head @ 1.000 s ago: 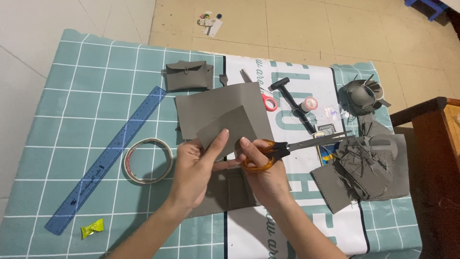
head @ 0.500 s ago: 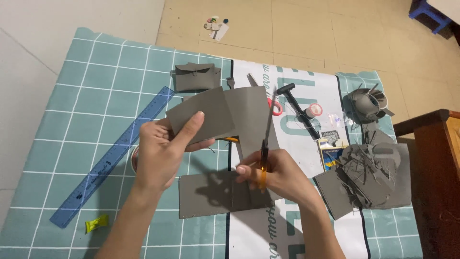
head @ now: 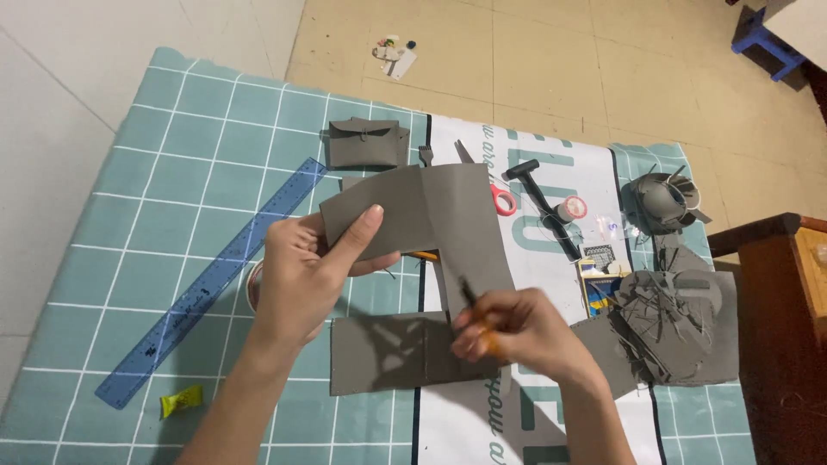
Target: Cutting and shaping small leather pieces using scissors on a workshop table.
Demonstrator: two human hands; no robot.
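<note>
Mat: teal gridded cutting mat (head: 172,224) covers the desk.
Sheet: grey sheet (head: 431,211) is held above the mat, partly cut; its cut is unfinished.
Left hand (head: 301,275): fingers pinching the sheet's left edge.
Right hand (head: 517,331): fingers closed around orange-handled scissors (head: 478,319).
Hidden: blades mostly blurred; the cut line is unclear.

— What changed there?
— The left hand (head: 306,271) lifted the grey sheet (head: 422,215) clear of the mat and swung it leftward, thumb now across its face.
— And the scissors (head: 475,312)?
— They'd lain flat, blades pointing right. The right hand (head: 517,331) turned them upright, then drew them lower, blades biting up into the sheet's bottom edge.
</note>
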